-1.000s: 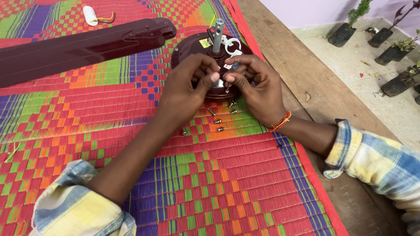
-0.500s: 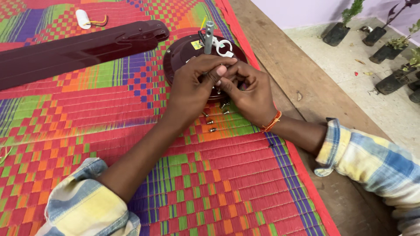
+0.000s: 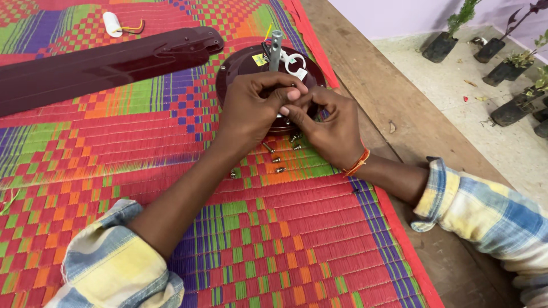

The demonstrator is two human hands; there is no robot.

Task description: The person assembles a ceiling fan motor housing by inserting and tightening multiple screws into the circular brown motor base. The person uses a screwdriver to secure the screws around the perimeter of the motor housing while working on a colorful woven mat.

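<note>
Left hand (image 3: 251, 111) and right hand (image 3: 331, 128): fingers curled, tips pinched together over the ceiling fan motor (image 3: 242, 63); item pinched too small to tell. Motor: on woven mat (image 3: 171, 188), far right edge. Loose screws (image 3: 277, 159): just below both hands. Fan blade (image 3: 108, 65): lying left of motor. Potted plants (image 3: 445, 40): on floor beyond wooden desk (image 3: 399, 108).

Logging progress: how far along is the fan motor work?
Done: one blade lies detached beside the motor, and loose screws sit on the mat. In hand: left hand and right hand pinch something small at the motor's near edge. Left: the screws are unfitted.
</note>
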